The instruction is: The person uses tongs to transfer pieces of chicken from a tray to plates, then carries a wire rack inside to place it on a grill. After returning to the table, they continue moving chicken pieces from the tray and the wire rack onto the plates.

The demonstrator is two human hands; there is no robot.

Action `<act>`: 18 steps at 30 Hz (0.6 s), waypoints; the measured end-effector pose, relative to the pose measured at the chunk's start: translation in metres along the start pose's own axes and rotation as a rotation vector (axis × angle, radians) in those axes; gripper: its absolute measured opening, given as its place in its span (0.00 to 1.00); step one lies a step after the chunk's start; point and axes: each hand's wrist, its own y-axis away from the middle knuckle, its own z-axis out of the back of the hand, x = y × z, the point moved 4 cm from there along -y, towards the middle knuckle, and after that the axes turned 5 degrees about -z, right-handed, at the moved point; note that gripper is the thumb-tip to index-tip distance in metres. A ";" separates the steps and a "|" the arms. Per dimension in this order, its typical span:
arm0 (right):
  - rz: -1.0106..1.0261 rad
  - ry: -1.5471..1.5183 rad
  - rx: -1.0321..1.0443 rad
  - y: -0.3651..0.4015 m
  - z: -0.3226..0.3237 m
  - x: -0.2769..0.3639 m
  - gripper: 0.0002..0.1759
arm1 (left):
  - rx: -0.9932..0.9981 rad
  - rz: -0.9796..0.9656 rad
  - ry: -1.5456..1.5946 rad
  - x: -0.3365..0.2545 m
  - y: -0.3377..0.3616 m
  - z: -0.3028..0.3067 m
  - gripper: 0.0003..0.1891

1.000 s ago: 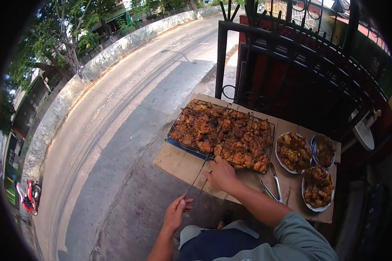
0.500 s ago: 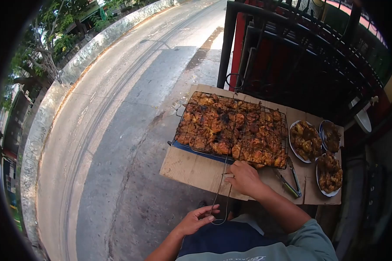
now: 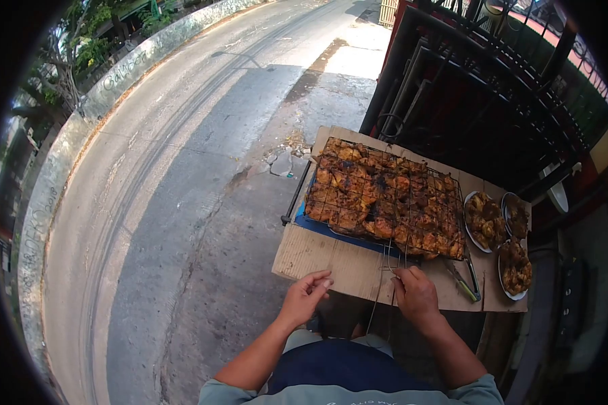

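Note:
A wire grill basket (image 3: 385,196) packed with charred, orange-brown grilled meat pieces rests on a blue tray (image 3: 348,235). Its long wire handle (image 3: 377,297) reaches toward my body over the cardboard edge. My right hand (image 3: 417,297) is closed around the handle's upper part, beside a small wire clasp (image 3: 388,267). To the left of the handle, my left hand (image 3: 307,298) hovers apart from it with fingers extended and nothing visible in them. Tongs (image 3: 467,283) with green on the grips lie right of my right hand, partly under the basket.
Cardboard (image 3: 317,253) covers the table. At its right end stand three plates of cooked meat, the nearest plate (image 3: 515,270) by the front corner. Behind is a dark metal gate (image 3: 473,101). A road (image 3: 182,175) with a low wall runs along the left.
My left hand has let go of the wire handle's lower loop and moved up and away. My right hand stays at the clasp. The view has shifted, putting the table further right.

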 end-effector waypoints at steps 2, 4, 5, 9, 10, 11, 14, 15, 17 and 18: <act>-0.013 0.002 -0.014 0.001 -0.001 0.000 0.08 | -0.235 -0.044 0.097 -0.003 -0.036 0.036 0.20; -0.051 -0.003 -0.022 0.001 -0.002 0.002 0.10 | -0.328 -0.062 0.117 -0.018 -0.068 0.059 0.20; -0.051 -0.001 -0.027 0.002 -0.002 0.004 0.10 | -0.351 -0.002 0.155 -0.024 -0.082 0.066 0.20; -0.103 -0.037 -0.037 0.009 0.004 0.009 0.12 | -0.261 0.147 0.241 -0.043 -0.111 0.070 0.18; -0.125 -0.058 -0.030 0.011 0.004 0.009 0.13 | -0.247 0.151 0.236 -0.043 -0.114 0.069 0.18; -0.139 -0.057 -0.037 0.013 0.005 0.007 0.13 | -0.260 0.180 0.190 -0.043 -0.116 0.069 0.18; -0.149 -0.093 -0.057 0.019 0.005 0.003 0.16 | -0.247 0.239 0.169 -0.040 -0.122 0.069 0.17; -0.124 -0.071 -0.065 0.020 0.004 0.004 0.18 | -0.240 0.267 0.202 -0.038 -0.122 0.069 0.18; -0.116 -0.046 -0.084 0.023 0.001 0.003 0.19 | -0.234 0.278 0.211 -0.037 -0.125 0.069 0.17; -0.069 0.009 -0.087 0.024 -0.001 0.005 0.20 | -0.248 0.284 0.230 -0.036 -0.126 0.069 0.16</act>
